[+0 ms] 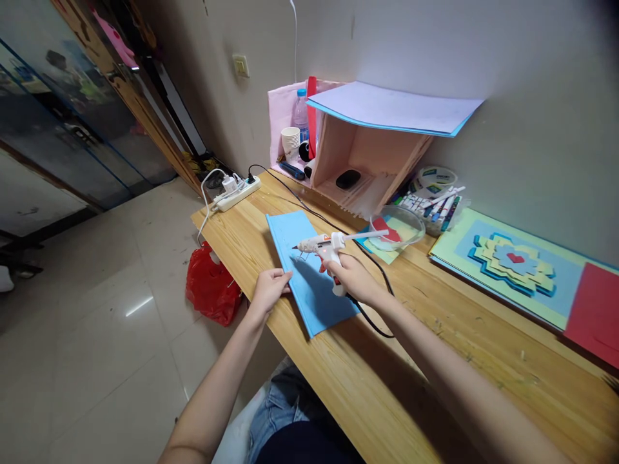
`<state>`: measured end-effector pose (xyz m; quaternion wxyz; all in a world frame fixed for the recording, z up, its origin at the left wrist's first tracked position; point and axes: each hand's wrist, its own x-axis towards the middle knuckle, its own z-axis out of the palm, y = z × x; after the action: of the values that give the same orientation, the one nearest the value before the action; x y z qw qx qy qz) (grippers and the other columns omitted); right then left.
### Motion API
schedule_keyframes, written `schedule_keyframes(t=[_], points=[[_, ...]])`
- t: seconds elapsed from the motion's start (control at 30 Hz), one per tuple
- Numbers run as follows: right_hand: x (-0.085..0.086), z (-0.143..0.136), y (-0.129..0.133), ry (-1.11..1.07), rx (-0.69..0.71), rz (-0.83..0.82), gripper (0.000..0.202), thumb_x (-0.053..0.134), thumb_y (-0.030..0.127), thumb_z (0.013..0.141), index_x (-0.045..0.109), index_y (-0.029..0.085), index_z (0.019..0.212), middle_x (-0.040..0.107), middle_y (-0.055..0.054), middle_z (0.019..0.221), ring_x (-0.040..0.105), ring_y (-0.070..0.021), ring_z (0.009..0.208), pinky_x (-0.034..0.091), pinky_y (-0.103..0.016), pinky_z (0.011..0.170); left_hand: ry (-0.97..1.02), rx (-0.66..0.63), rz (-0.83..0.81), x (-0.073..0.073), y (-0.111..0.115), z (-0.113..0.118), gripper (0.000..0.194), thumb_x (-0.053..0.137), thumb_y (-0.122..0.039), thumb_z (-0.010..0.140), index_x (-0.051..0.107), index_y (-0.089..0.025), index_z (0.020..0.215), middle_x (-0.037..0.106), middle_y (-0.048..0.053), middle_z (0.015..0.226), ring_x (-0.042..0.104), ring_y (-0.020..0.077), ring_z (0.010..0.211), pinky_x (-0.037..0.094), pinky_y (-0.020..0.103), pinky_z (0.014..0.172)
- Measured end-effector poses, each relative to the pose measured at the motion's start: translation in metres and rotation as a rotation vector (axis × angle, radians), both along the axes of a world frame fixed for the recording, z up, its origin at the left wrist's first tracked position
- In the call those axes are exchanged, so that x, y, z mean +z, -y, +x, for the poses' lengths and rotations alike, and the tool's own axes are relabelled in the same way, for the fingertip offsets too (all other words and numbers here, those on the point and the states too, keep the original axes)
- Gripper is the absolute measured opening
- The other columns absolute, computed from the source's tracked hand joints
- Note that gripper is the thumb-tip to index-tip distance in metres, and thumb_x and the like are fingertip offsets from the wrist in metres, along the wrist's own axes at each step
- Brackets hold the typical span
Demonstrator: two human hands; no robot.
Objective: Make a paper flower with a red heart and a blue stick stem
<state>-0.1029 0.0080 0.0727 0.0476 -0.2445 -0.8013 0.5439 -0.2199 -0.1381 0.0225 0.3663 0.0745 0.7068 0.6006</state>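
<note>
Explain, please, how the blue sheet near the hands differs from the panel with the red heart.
Look: the blue sheet is plain, while the heart panel carries layered cut-outs in pale yellow, blue and red.
Handling: the left hand is at the blue sheet's edge and the right hand holds a glue gun over it; no hand touches the heart panel.
Shared: both show light blue.

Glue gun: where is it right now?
In the head view, the glue gun is near the middle of the picture, held in the person's right hand over the blue sheet on the wooden table.
</note>
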Motion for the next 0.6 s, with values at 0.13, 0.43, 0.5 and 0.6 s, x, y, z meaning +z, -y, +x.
schedule_keyframes(t=[0.13, 0.43, 0.5, 0.6], points=[[-0.003, -0.02, -0.002, 0.013, -0.049, 0.009, 0.032, 0.039, 0.04, 0.079, 0.053, 0.016, 0.063, 0.051, 0.0, 0.054, 0.05, -0.0122, 0.051, 0.034, -0.021, 0.048, 0.01, -0.013, 0.002, 0.001, 0.0, 0.004, 0.028, 0.072, -0.038, 0.058, 0.06, -0.012, 0.056, 0.061, 0.001, 0.052, 0.058, 0.0096, 0.05, 0.049, 0.02, 0.054], [-0.01, -0.035, -0.003, 0.046, -0.023, 0.123, 0.04, 0.036, 0.046, 0.081, 0.049, 0.017, 0.056, 0.052, -0.001, 0.053, 0.049, -0.0125, 0.051, 0.032, -0.022, 0.05, 0.015, -0.022, 0.008, -0.002, 0.003, 0.006, 0.031, 0.074, -0.039, 0.055, 0.061, -0.011, 0.057, 0.062, 0.002, 0.054, 0.058, 0.0099, 0.051, 0.049, 0.02, 0.054], [-0.011, -0.035, -0.003, 0.051, -0.007, 0.129, 0.042, 0.035, 0.047, 0.081, 0.047, 0.017, 0.055, 0.052, -0.001, 0.053, 0.049, -0.0127, 0.051, 0.032, -0.023, 0.05, 0.014, -0.019, 0.013, -0.002, 0.003, 0.005, 0.031, 0.073, -0.039, 0.056, 0.059, -0.012, 0.055, 0.061, 0.001, 0.053, 0.057, 0.0097, 0.05, 0.049, 0.02, 0.054], [-0.011, -0.033, -0.004, 0.048, 0.001, 0.13, 0.042, 0.035, 0.048, 0.081, 0.045, 0.018, 0.054, 0.052, -0.001, 0.052, 0.049, -0.0127, 0.052, 0.031, -0.023, 0.05, 0.014, -0.012, 0.016, -0.001, 0.004, 0.004, 0.031, 0.073, -0.039, 0.056, 0.058, -0.012, 0.054, 0.06, 0.001, 0.051, 0.057, 0.0097, 0.05, 0.049, 0.019, 0.054]])
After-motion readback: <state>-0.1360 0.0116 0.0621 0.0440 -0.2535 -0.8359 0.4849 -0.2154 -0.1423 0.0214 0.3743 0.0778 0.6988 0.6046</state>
